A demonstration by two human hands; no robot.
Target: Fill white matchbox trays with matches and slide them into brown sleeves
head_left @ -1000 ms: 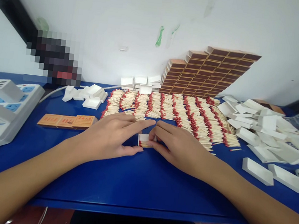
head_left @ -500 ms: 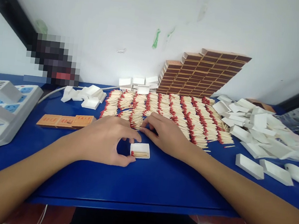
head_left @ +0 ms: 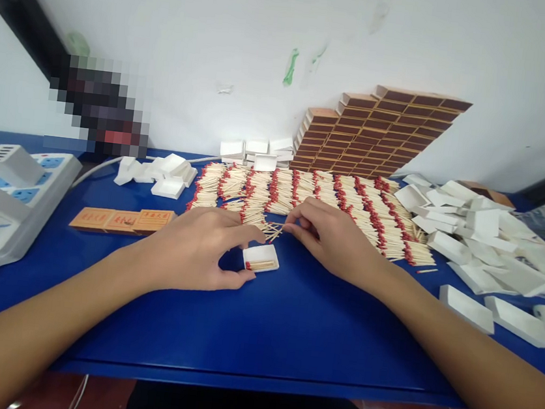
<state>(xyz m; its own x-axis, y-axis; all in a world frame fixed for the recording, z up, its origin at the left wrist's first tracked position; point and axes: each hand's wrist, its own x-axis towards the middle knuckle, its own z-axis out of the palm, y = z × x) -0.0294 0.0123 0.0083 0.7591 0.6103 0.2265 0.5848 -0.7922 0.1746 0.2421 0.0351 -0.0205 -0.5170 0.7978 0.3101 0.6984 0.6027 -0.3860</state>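
Note:
A small white matchbox tray (head_left: 267, 254) lies tilted on the blue table, with a few red-headed matches (head_left: 259, 265) along its near side. My left hand (head_left: 203, 246) grips its left end, thumb at the near corner and index finger over the far edge. Just beyond and to the right, my right hand (head_left: 321, 236) pinches the ends of some matches (head_left: 274, 228) between thumb and index finger, at the near edge of the match pile. That pile (head_left: 303, 191) spreads in several rows behind both hands.
Stacked brown matchboxes (head_left: 383, 135) stand against the wall. White trays heap at the right (head_left: 476, 234) and sit at the back left (head_left: 167, 176). Orange matchboxes (head_left: 123, 220) lie left of my left hand. A power strip (head_left: 31, 203) occupies the left edge.
My right hand has moved slightly right and now pinches matches drawn toward the near edge of the pile. The tray has turned a little and sits slightly farther away, my left hand still at it.

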